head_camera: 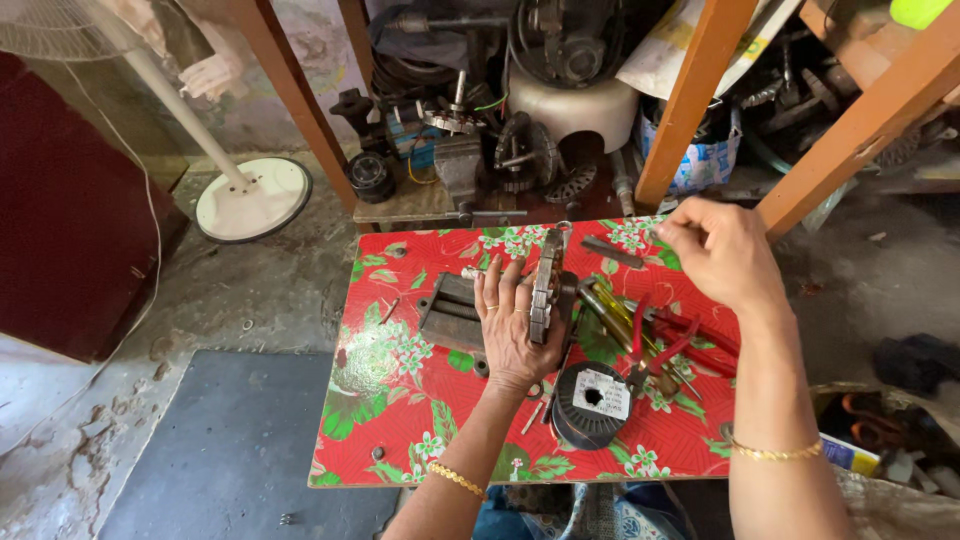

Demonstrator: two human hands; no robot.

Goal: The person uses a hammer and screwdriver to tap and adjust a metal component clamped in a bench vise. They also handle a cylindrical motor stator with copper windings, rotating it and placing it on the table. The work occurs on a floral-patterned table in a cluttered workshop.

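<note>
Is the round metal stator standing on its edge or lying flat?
On its edge: the stator stands upright on the table, steadied by the left hand.

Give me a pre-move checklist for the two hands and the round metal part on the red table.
1. Left hand steadies the round metal part standing on edge: ok.
2. Right hand is raised above the table, fingers pinched: ok; what it pinches: cannot tell.
3. Wire spool sits apart from the left hand: ok.
4. Red-handled pliers lie close under the right forearm, possibly in the way: not ok.
5. Floral table has bare space left of the part: ok.
</note>
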